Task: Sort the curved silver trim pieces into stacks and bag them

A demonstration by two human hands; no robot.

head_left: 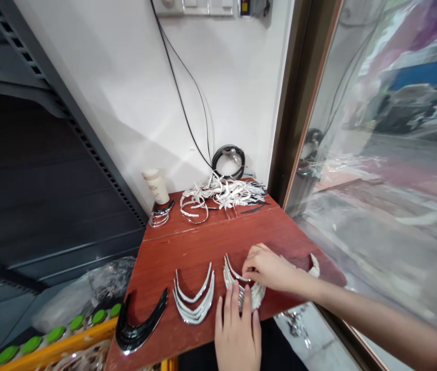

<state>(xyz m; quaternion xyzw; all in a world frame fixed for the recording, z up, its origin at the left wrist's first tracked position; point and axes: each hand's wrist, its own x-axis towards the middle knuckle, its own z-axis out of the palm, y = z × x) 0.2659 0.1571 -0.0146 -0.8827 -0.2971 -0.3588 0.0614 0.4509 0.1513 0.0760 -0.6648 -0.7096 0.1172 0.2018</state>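
A stack of silver curved bands (243, 291) was lain at the near right of the red wooden table (203, 242). The left hand (237, 330) was laid flat on it, fingers stretched open, pressing the stack down. The right hand (268, 268) was reached in from the right, its fingertips pinched on the top band at the far edge of that stack. Just to the left, a second stack of silver bands (195, 299) was seen, and further left a stack of black bands (141, 324) near the table's edge. At the far side, a loose heap of bands (222, 195) was piled beside a small bottle (157, 186) and a coiled cable (229, 161).
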